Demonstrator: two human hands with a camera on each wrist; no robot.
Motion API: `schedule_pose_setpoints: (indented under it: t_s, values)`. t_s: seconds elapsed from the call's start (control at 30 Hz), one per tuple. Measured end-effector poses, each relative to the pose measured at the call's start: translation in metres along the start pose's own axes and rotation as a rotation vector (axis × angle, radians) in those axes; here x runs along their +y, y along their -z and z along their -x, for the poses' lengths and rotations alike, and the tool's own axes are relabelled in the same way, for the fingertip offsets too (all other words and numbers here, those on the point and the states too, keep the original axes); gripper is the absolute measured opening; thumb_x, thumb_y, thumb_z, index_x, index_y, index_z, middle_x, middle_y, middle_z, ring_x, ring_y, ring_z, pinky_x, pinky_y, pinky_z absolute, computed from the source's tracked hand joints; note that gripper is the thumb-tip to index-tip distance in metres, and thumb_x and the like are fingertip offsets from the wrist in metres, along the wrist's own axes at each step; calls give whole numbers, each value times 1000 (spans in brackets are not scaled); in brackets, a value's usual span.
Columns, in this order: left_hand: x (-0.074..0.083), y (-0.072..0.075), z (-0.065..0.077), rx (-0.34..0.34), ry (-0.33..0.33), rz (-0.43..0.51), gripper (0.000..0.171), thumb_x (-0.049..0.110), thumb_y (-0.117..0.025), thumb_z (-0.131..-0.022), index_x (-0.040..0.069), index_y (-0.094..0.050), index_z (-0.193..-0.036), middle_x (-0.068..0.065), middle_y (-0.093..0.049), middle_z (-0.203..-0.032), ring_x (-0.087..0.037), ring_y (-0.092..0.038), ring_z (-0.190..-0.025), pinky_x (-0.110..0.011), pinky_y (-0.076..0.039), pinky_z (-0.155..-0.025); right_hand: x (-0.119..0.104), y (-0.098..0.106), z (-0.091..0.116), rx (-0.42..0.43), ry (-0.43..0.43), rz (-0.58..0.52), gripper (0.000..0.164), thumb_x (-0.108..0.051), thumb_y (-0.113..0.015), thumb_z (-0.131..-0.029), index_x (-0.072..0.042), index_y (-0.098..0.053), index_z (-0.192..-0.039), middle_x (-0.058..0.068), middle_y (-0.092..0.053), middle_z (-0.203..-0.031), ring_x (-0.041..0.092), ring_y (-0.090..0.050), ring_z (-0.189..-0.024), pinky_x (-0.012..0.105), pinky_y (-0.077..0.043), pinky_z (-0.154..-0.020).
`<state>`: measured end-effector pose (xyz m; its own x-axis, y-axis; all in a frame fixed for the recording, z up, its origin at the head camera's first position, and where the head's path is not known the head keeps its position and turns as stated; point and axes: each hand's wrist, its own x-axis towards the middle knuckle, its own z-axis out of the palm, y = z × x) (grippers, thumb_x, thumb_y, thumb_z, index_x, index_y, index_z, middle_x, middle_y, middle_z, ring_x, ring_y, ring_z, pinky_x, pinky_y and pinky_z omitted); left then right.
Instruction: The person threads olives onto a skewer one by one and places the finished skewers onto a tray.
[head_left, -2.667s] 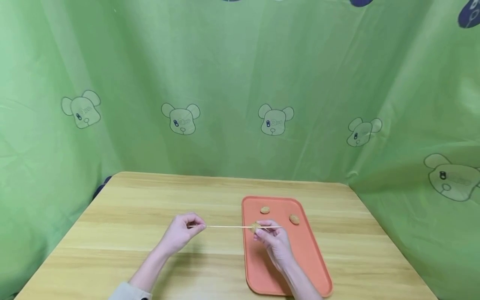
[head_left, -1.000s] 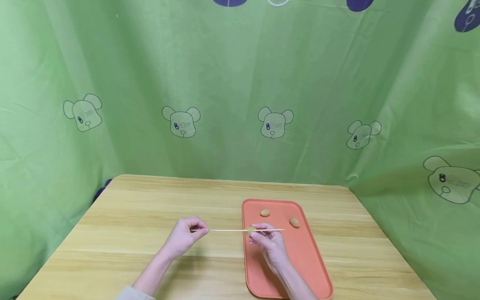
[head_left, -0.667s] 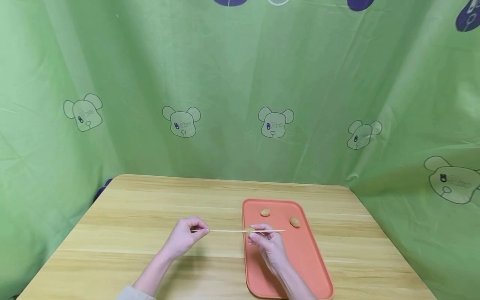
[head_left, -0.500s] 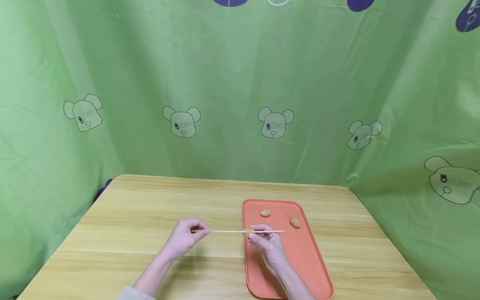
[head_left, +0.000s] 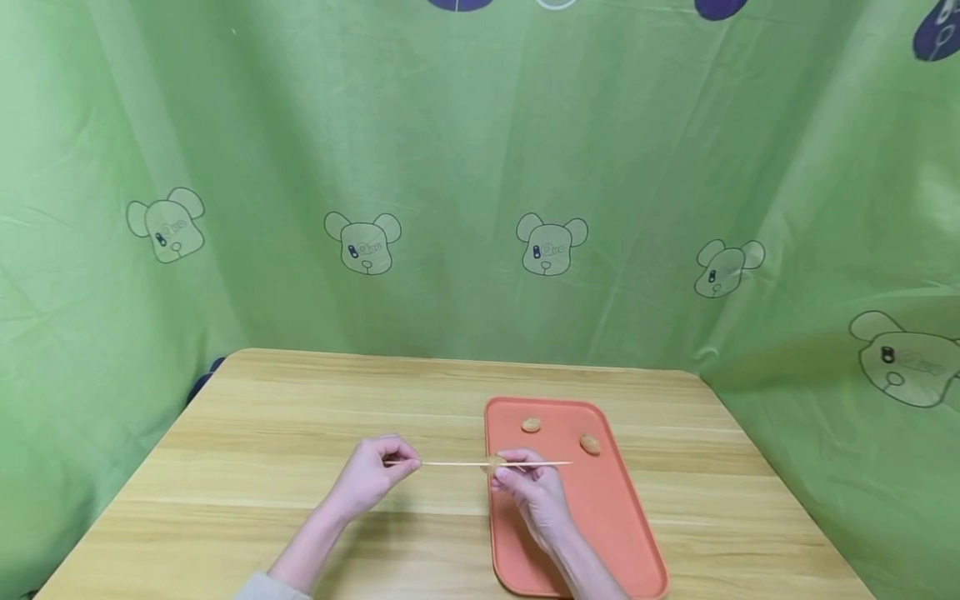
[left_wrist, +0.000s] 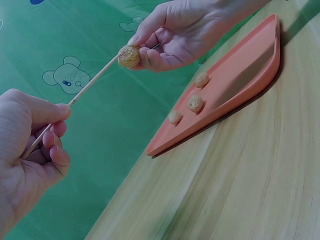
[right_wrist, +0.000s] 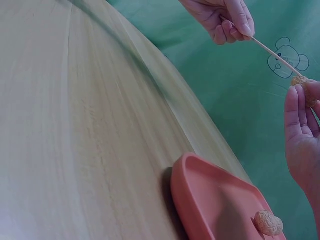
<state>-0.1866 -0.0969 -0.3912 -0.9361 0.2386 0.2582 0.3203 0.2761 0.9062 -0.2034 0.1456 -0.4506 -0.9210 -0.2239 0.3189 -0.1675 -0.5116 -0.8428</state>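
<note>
Thumb and fingers of my left hand (head_left: 369, 475) pinch a thin bamboo skewer (head_left: 453, 463) near its left end, and the end runs back into the palm. My right hand (head_left: 542, 498) pinches a wrinkled golden-brown ball (left_wrist: 129, 56) that sits on the skewer. The pointed tip sticks out to the right, past the right fingers. Both hands are raised above the table, the right one over an orange tray (head_left: 611, 533). Three similar balls (left_wrist: 195, 103) lie on the tray in the left wrist view; the head view shows two of them.
The wooden table (head_left: 247, 433) spreads to both sides of the tray. A green curtain (head_left: 457, 150) printed with bear heads hangs behind and around it. The tray has a low raised rim.
The ball has slid a little to the left along the skewer, with my right hand, and more of the tip shows on the right. The balls on the tray stay put.
</note>
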Motion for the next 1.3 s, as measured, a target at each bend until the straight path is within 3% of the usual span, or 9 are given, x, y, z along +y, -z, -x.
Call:
schedule_pose_setpoints:
  t_s: [0.27, 0.4, 0.57, 0.93, 1.2, 1.3]
  values:
    - [-29, -2, -7, -11, 15, -5, 4, 1, -67, -81, -2, -66, -83, -6, -63, -82, -14, -56, -74, -23, -48, -67, 2, -3, 0, -5, -4, -6, 30, 16, -50, -83, -7, -64, -96, 5, -67, -89, 13, -63, -75, 24, -52, -70]
    - [-34, -1, -8, -22, -14, -2, 4, 4, -68, -81, 0, -67, -82, -4, -63, -80, -14, -56, -73, -23, -49, -68, 3, -5, 1, 3, -7, -2, 28, 15, -52, -82, -6, -64, -96, 5, -67, -88, 13, -63, -74, 23, -52, -69]
    - [-32, -1, -8, -29, -35, -12, 4, 4, -68, -80, -1, -67, -81, -3, -62, -78, -12, -55, -72, -23, -48, -67, 4, -7, 1, -11, 2, -4, 27, 15, -52, -82, -5, -64, -96, 6, -67, -88, 12, -63, -74, 23, -52, -69]
    - [-31, -1, -8, -31, -1, -35, 4, 3, -67, -81, -1, -68, -82, -2, -62, -79, -12, -54, -73, -23, -47, -67, 6, -8, 0, -12, -8, -10, 26, 15, -52, -82, -3, -63, -96, 6, -67, -87, 12, -63, -73, 23, -52, -69]
    - [1, 1, 0, -36, -1, -51, 3, -3, -64, -81, -6, -66, -80, -6, -61, -76, -15, -53, -71, -22, -45, -65, 7, -9, 0, -4, -9, -4, 25, 14, -54, -81, -5, -64, -95, 5, -67, -87, 12, -63, -73, 22, -52, -68]
    - [1, 0, 0, -33, 5, -54, 3, -3, -64, -81, -6, -66, -80, -5, -61, -76, -14, -52, -71, -22, -45, -65, 8, -9, 0, -18, 0, -12, 27, 15, -52, -82, -5, -64, -95, 5, -67, -88, 11, -63, -73, 22, -52, -68]
